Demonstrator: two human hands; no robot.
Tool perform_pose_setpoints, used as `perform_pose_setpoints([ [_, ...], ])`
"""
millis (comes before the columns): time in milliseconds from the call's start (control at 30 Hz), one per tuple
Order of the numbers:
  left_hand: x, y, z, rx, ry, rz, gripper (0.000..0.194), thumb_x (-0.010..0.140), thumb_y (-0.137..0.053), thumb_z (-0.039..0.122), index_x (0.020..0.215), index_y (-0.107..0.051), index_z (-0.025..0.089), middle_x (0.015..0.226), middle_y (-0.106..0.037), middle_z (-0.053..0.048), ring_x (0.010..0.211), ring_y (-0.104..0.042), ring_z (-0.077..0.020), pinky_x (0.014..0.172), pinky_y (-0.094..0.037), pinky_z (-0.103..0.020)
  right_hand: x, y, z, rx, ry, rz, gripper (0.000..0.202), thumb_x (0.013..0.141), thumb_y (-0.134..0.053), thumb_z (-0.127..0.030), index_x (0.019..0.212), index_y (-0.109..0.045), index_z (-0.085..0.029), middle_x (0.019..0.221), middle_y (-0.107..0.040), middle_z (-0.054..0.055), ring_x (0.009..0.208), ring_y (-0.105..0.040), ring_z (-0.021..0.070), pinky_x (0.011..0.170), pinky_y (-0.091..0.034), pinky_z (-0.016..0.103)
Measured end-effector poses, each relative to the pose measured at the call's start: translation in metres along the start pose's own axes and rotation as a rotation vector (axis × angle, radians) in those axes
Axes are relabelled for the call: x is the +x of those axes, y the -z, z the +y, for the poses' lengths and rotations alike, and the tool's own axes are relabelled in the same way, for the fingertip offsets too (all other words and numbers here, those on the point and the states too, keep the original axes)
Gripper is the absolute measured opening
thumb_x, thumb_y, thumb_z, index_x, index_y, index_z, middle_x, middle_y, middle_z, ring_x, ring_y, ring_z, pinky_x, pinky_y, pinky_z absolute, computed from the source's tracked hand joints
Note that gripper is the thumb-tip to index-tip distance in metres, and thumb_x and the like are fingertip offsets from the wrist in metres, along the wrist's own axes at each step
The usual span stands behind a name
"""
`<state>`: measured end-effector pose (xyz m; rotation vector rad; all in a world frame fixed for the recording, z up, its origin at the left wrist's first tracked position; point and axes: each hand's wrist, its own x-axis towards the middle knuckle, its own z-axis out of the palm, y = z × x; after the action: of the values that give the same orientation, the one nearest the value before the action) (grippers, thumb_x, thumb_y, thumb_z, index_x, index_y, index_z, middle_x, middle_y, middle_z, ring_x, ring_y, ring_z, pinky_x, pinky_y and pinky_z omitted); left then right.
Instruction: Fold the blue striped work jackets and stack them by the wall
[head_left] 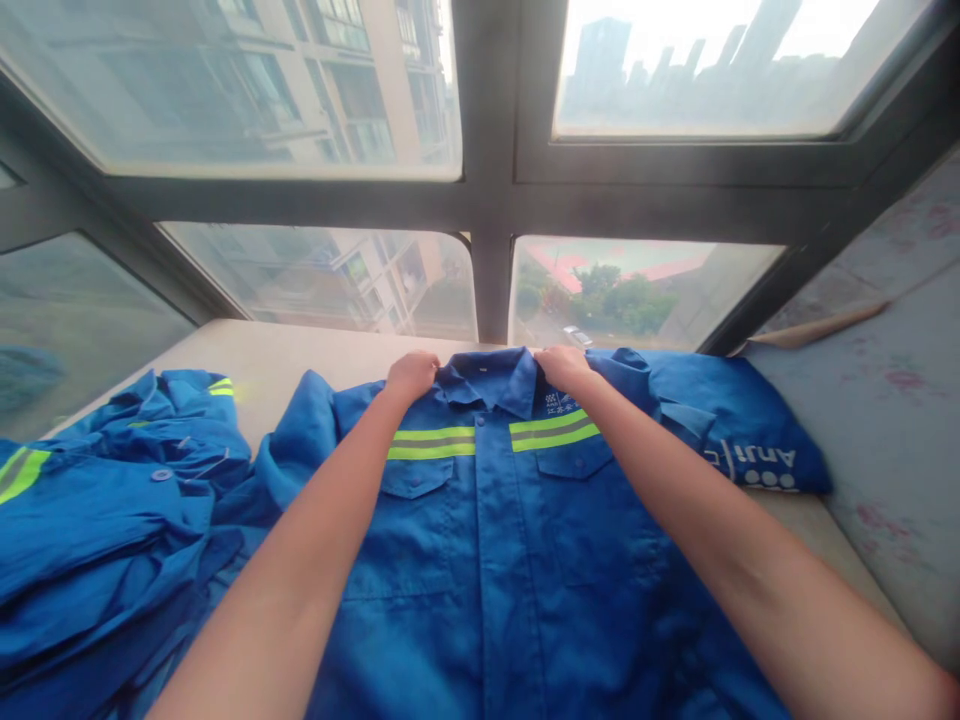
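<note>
A blue work jacket (502,540) with yellow-green and grey reflective bands lies front side up, its collar at the far end near the window. My left hand (412,376) is closed on the jacket's shoulder just left of the collar. On the other side of the collar, my right hand (562,368) grips the shoulder cloth, fingers closed. White print and a chest pocket show below my right hand. Both forearms cover parts of the jacket's sides and sleeves.
Crumpled blue garments (97,550) lie at the left. A folded blue item (742,420) with white lettering rests at the right, by a flower-patterned wall (900,430). Grey window frames (491,200) rise behind the pale sill (262,350).
</note>
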<state>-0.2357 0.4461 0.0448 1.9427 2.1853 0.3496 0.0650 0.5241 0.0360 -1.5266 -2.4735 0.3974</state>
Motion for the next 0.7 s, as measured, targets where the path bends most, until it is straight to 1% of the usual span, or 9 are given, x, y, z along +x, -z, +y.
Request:
perform_pose_setpoints([
  [67,-0.024,-0.008,0.021,0.041,0.031,0.106,0.041,0.084,-0.053,0.024,0.122,-0.066,0.018,0.126,-0.062,-0.016,0.122,-0.054,-0.0327,0.102,-0.041,-0.043,-0.016,0.006,-0.008,0.002,0.030,0.048,0.021,0.079,-0.063,-0.015,0.096,-0.074,-0.021,0.106,-0.071,0.013,0.106,-0.061,0.0304,0.094,-0.042,0.039],
  [133,-0.058,-0.018,0.045,0.073,0.050,0.213,0.045,0.087,-0.046,0.022,0.129,-0.060,0.016,0.132,-0.058,-0.018,0.126,-0.050,-0.0336,0.104,-0.040,-0.047,-0.040,0.020,-0.001,0.023,0.049,0.153,0.031,0.084,-0.055,-0.016,0.111,-0.070,-0.022,0.118,-0.068,0.011,0.112,-0.058,0.0288,0.096,-0.041,0.039],
  [200,-0.099,-0.030,0.071,0.086,0.006,0.223,0.046,0.088,-0.045,0.023,0.132,-0.059,0.018,0.137,-0.056,-0.016,0.128,-0.050,-0.0319,0.105,-0.040,-0.047,-0.071,0.037,0.023,0.054,0.019,0.323,0.035,0.088,-0.047,-0.017,0.116,-0.067,-0.022,0.120,-0.067,0.010,0.113,-0.058,0.0266,0.098,-0.042,0.037],
  [267,-0.144,-0.045,0.096,0.115,-0.086,0.171,0.049,0.089,-0.045,0.027,0.137,-0.055,0.024,0.144,-0.052,-0.014,0.135,-0.043,-0.0312,0.112,-0.034,-0.050,-0.104,0.052,0.059,0.073,-0.100,0.486,0.034,0.087,-0.044,-0.018,0.111,-0.068,-0.020,0.117,-0.068,0.011,0.114,-0.058,0.0262,0.101,-0.041,0.038],
  [333,-0.185,-0.061,0.115,0.143,-0.147,0.132,0.055,0.090,-0.044,0.032,0.145,-0.046,0.031,0.151,-0.043,-0.010,0.143,-0.034,-0.0310,0.116,-0.026,-0.055,-0.134,0.063,0.098,0.102,-0.270,0.537,0.032,0.086,-0.047,-0.023,0.109,-0.069,-0.019,0.116,-0.067,0.013,0.115,-0.058,0.0275,0.106,-0.039,0.041],
  [433,-0.230,-0.080,0.122,0.124,-0.175,0.066,0.060,0.091,-0.042,0.048,0.149,-0.038,0.034,0.158,-0.031,-0.008,0.147,-0.026,-0.0306,0.118,-0.023,-0.056,-0.167,0.068,0.137,0.388,-0.534,0.392,0.031,0.078,-0.057,-0.029,0.104,-0.069,-0.017,0.112,-0.069,0.014,0.108,-0.062,0.0286,0.098,-0.046,0.042],
  [500,-0.245,-0.087,0.115,0.100,-0.144,0.033,0.062,0.092,-0.039,0.052,0.151,-0.036,0.032,0.159,-0.029,-0.008,0.147,-0.026,-0.0294,0.119,-0.025,-0.054,-0.179,0.068,0.144,0.581,-0.587,0.273,0.033,0.073,-0.058,-0.026,0.103,-0.068,-0.017,0.111,-0.070,0.014,0.102,-0.066,0.0265,0.086,-0.053,0.037],
  [600,-0.250,-0.090,0.103,0.092,-0.110,0.026,0.062,0.094,-0.036,0.051,0.152,-0.034,0.029,0.159,-0.027,-0.008,0.148,-0.024,-0.0273,0.120,-0.022,-0.050,-0.186,0.066,0.136,0.686,-0.566,0.198,0.042,0.067,-0.057,-0.019,0.108,-0.067,-0.017,0.112,-0.070,0.012,0.095,-0.068,0.0230,0.071,-0.055,0.029],
  [700,-0.248,-0.087,0.101,0.099,-0.108,0.023,0.062,0.094,-0.036,0.050,0.152,-0.035,0.029,0.160,-0.026,-0.008,0.148,-0.022,-0.0268,0.121,-0.020,-0.050,-0.184,0.069,0.120,0.693,-0.556,0.155,0.047,0.062,-0.064,-0.018,0.109,-0.068,-0.015,0.104,-0.072,0.013,0.083,-0.069,0.0241,0.063,-0.055,0.030],
])
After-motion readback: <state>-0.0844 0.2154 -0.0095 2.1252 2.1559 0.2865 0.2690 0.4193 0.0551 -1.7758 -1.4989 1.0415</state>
